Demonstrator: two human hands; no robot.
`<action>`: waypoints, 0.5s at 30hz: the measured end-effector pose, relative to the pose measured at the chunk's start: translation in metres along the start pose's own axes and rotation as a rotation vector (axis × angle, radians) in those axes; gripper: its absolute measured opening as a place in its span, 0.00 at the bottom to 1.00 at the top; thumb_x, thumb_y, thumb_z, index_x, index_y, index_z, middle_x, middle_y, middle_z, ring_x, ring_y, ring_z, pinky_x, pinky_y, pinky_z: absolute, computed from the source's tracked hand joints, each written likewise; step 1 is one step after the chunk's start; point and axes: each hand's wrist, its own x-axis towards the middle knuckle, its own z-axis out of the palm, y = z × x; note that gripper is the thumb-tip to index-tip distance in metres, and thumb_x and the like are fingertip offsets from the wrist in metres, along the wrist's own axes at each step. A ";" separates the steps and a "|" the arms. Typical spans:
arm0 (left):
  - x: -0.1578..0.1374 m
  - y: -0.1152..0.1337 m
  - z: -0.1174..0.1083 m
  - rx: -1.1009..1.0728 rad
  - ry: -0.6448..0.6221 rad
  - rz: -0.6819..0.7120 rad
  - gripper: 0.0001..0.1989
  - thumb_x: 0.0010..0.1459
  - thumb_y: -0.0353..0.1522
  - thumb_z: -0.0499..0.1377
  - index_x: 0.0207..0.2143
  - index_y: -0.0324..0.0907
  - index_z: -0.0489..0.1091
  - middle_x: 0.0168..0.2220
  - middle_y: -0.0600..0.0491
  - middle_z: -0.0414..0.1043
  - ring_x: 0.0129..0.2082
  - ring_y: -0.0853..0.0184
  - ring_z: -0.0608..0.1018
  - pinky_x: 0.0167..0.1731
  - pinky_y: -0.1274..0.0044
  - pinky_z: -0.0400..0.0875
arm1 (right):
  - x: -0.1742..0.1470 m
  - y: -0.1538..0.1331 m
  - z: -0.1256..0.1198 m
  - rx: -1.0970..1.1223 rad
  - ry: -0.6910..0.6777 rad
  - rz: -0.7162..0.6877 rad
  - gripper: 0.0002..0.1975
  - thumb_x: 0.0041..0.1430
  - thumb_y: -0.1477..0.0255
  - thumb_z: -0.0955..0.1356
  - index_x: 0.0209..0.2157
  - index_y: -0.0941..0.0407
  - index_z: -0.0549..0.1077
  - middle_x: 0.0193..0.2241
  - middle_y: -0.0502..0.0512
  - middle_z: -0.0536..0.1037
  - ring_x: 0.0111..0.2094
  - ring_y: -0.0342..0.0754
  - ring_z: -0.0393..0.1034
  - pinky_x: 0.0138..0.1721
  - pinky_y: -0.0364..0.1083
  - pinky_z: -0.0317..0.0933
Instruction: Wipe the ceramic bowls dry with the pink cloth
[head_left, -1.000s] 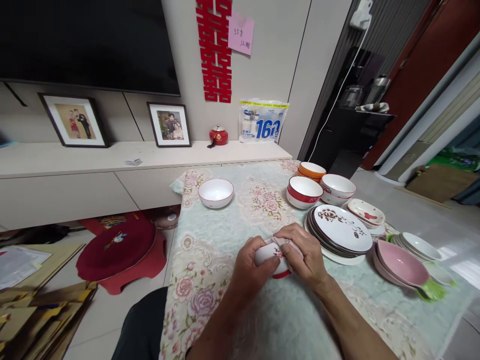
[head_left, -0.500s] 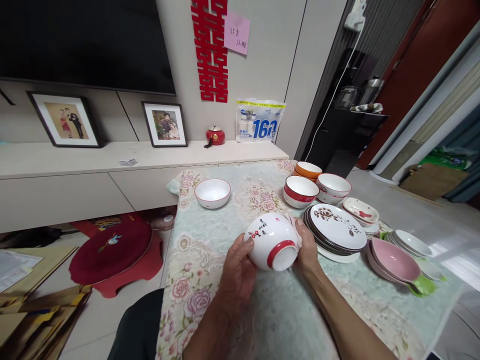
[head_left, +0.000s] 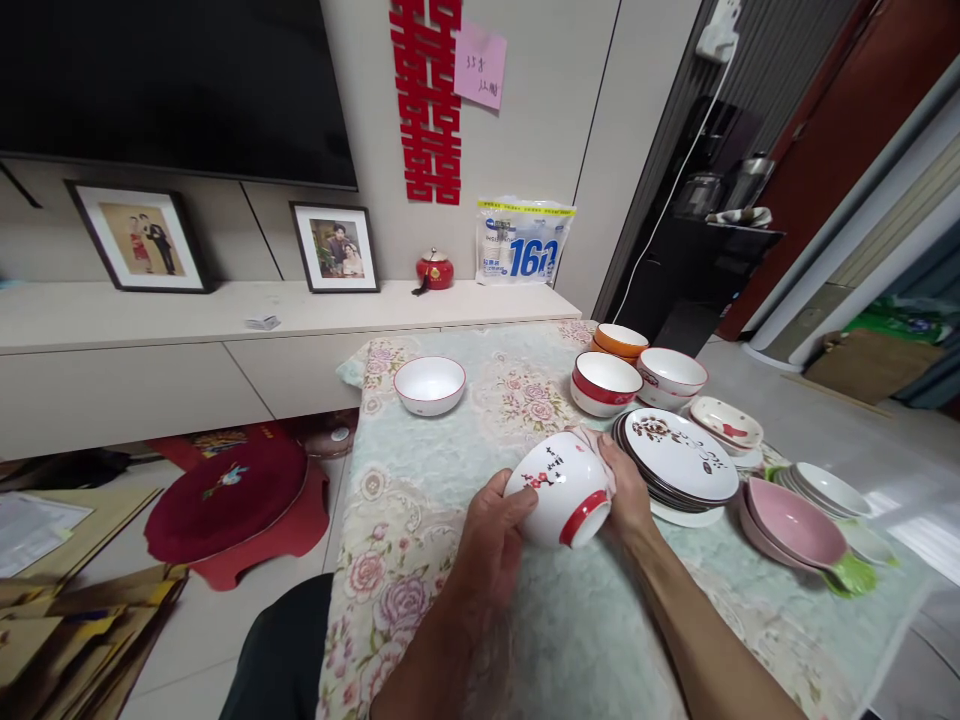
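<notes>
A white bowl (head_left: 562,485) with a red foot ring, red blossoms and dark characters is held tilted above the table, its base toward me. My left hand (head_left: 491,530) grips its left side, thumb on the outer wall. On the right side my right hand (head_left: 624,490) presses a pale pink cloth (head_left: 600,455) against the bowl; much of the cloth is hidden. Just right of that hand stands a stack of dark-edged white plates (head_left: 679,455). Another white bowl (head_left: 430,386) with a thin red rim sits alone at the table's far left.
Red-banded bowls (head_left: 606,383), orange bowls (head_left: 619,340) and white bowls (head_left: 672,375) stand at the back right. Pink leaf-shaped bowls (head_left: 795,522) and small white bowls (head_left: 829,487) are near the right edge. A flowered tablecloth (head_left: 405,570) covers the table. A red stool (head_left: 232,500) is at left.
The bowl has turned in my hands, its foot ring now pointing more to the right. Both hands have shifted slightly right, and the whole view has moved a little.
</notes>
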 end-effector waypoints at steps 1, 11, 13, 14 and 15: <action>0.000 0.001 -0.001 -0.029 -0.001 0.001 0.12 0.50 0.33 0.67 0.37 0.37 0.76 0.32 0.50 0.80 0.33 0.63 0.79 0.36 0.75 0.70 | 0.001 0.002 0.002 0.090 0.024 0.120 0.26 0.56 0.47 0.68 0.41 0.55 0.78 0.34 0.58 0.83 0.39 0.59 0.78 0.42 0.55 0.71; 0.012 -0.001 -0.006 -0.352 0.327 0.041 0.09 0.55 0.27 0.63 0.40 0.37 0.79 0.42 0.47 0.83 0.46 0.60 0.82 0.49 0.73 0.74 | 0.002 0.005 -0.006 -0.552 0.102 -0.190 0.26 0.58 0.45 0.66 0.33 0.55 0.77 0.33 0.57 0.79 0.39 0.56 0.73 0.44 0.54 0.67; 0.013 -0.002 -0.007 -0.335 0.338 0.074 0.10 0.55 0.27 0.64 0.40 0.37 0.79 0.42 0.47 0.83 0.46 0.60 0.82 0.51 0.72 0.73 | 0.004 0.002 -0.012 -0.602 0.177 -0.274 0.24 0.55 0.49 0.70 0.41 0.56 0.77 0.41 0.59 0.79 0.45 0.58 0.71 0.51 0.56 0.63; 0.013 -0.002 -0.007 -0.330 0.351 0.087 0.10 0.55 0.27 0.64 0.40 0.37 0.79 0.43 0.47 0.83 0.46 0.60 0.82 0.52 0.73 0.73 | 0.004 0.000 -0.013 -0.628 0.214 -0.321 0.24 0.55 0.52 0.71 0.45 0.56 0.77 0.42 0.60 0.78 0.46 0.58 0.71 0.52 0.57 0.62; 0.014 -0.002 -0.007 -0.327 0.365 0.096 0.10 0.55 0.27 0.64 0.41 0.37 0.79 0.43 0.47 0.83 0.47 0.60 0.81 0.52 0.72 0.72 | 0.002 -0.001 -0.013 -0.653 0.236 -0.368 0.24 0.57 0.54 0.70 0.47 0.57 0.76 0.43 0.60 0.78 0.46 0.57 0.71 0.52 0.57 0.62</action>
